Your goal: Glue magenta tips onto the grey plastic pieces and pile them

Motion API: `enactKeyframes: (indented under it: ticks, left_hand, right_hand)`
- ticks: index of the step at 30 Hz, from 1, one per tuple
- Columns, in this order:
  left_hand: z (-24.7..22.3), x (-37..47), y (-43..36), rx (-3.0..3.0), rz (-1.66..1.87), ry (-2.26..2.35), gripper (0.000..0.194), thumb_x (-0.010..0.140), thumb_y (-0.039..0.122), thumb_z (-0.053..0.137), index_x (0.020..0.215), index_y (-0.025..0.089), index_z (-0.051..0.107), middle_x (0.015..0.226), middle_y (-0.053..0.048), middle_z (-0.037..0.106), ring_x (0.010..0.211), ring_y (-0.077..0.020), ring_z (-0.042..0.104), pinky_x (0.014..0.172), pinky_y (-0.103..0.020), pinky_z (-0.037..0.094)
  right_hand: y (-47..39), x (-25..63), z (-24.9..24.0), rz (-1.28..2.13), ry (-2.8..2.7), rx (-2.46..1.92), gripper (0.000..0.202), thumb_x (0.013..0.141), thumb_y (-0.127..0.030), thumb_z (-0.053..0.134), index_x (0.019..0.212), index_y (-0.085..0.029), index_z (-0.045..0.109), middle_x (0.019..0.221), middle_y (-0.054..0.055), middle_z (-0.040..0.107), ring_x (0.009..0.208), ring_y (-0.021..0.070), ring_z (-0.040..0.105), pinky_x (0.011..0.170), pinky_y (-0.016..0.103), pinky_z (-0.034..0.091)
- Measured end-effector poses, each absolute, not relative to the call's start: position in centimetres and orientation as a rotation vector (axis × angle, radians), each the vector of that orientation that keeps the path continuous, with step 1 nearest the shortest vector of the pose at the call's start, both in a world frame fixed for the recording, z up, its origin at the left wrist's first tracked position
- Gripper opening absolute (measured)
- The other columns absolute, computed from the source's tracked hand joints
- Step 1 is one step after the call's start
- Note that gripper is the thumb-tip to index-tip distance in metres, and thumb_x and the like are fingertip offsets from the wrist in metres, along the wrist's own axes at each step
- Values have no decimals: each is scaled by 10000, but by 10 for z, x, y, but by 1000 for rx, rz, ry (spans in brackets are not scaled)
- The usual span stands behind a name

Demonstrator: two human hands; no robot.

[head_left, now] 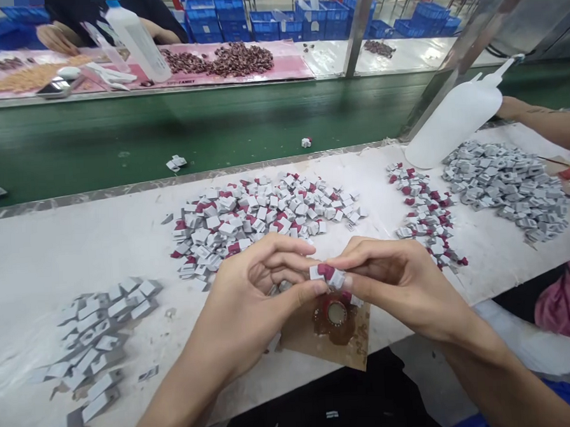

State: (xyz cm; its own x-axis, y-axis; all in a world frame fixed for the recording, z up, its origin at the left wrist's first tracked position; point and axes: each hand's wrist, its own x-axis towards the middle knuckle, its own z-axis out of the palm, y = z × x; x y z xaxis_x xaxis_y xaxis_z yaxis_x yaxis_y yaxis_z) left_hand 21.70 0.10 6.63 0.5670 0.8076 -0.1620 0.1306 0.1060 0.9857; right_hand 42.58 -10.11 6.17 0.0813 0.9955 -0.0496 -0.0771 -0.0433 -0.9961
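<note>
Between both hands, a small piece of grey-white blocks with a dark red part [327, 275] is pinched at the fingertips. My left hand [265, 291] grips its left side with thumb and fingers, and something grey shows partly behind that thumb. On the right side, my right hand [388, 275] holds it between thumb and forefinger. Just below lies a brown card [305, 332] with a round cap [337, 313] in a wet brown patch. Behind the hands spreads a pile of grey-white and red pieces [265, 208].
Plain grey pieces [98, 338] lie at the left. On the right are a red-and-grey pile [426, 212], a grey pile [507, 183], a white bottle [456, 118] and another person's arm [548, 123]. A green belt [237, 120] runs behind; another person works beyond it.
</note>
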Motion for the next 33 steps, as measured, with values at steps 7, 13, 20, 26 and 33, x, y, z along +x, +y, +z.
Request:
enactKeyframes:
  ticks: [7, 13, 20, 26, 33]
  left_hand:
    - [69, 216, 17, 1461, 613, 862, 281, 818, 330, 1008, 1024, 260, 831, 899, -46, 868, 761, -220, 829, 700, -294, 702]
    - [63, 213, 23, 1603, 603, 872, 184, 867, 329, 940, 1011, 287, 835, 925, -41, 846, 810, -234, 823, 706, -320, 694]
    - [80, 209, 48, 1871, 609, 924, 177, 979, 388, 779, 1096, 299, 877, 996, -67, 847, 868, -253, 788, 735, -355, 665]
    - [75, 235, 117, 1892, 686, 1201, 128, 910, 286, 804, 1030, 248, 825, 1054, -87, 846, 989, -272, 804, 912, -404, 668]
    - [54, 293, 208, 1845, 615, 1449, 105, 860, 138, 829, 919, 195, 764, 977, -97, 807, 894, -230, 764, 880, -378, 647]
  right_hand:
    - [-84, 431, 66, 1221, -1116, -1234, 130, 1021, -301, 910, 1138, -294, 965, 957, 67, 830, 827, 201, 805, 689, 296, 675]
    - [-75, 429, 56, 1229, -1141, -1239, 140, 1012, -322, 924, 1147, -304, 961, 985, 61, 828, 817, 181, 788, 675, 282, 659]
    - [-9, 459, 64, 1242, -1527, -1319, 206, 1058, -333, 841, 1247, -313, 922, 1118, 55, 894, 982, 238, 850, 874, 418, 725]
    - [146, 473, 43, 511, -1593, -1871, 438, 1025, -32, 667, 1409, -151, 839, 1507, 171, 786, 1177, 277, 798, 1163, 497, 614]
    - [218, 462, 25, 543, -1581, -1862, 297, 922, 11, 730, 1081, -173, 900, 1249, 130, 876, 1299, 324, 772, 1237, 483, 559]
